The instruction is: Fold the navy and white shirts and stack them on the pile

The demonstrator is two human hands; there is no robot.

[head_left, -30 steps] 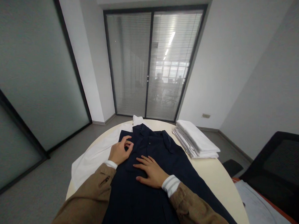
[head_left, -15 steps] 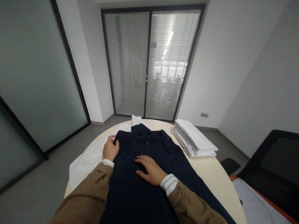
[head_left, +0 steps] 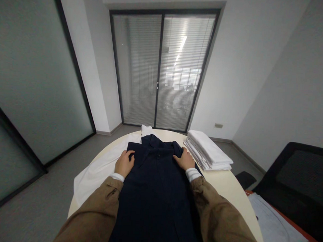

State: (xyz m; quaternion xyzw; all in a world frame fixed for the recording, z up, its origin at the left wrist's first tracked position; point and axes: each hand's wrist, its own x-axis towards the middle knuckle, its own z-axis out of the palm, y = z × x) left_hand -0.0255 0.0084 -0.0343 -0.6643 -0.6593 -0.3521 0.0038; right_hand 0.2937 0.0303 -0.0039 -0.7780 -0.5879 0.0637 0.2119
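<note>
A dark navy collared shirt [head_left: 156, 185] lies flat along a round cream table [head_left: 228, 184], collar at the far end. My left hand [head_left: 124, 163] rests on the shirt's left shoulder, fingers spread and flat. My right hand [head_left: 184, 160] presses on the right shoulder near the collar, fingers also laid out flat. Neither hand holds anything. Both arms wear brown sleeves with white cuffs.
A white garment [head_left: 100, 170] lies spread under the navy shirt, on the table's left side. A stack of folded white cloths [head_left: 208, 149] sits at the far right. A black chair [head_left: 295, 184] and papers [head_left: 277, 229] are at the right. Glass doors with blinds stand ahead.
My right hand moved from the shirt's middle up and right to the right shoulder. My left hand shifted slightly right and let go of the left edge, lying flat on the shoulder.
</note>
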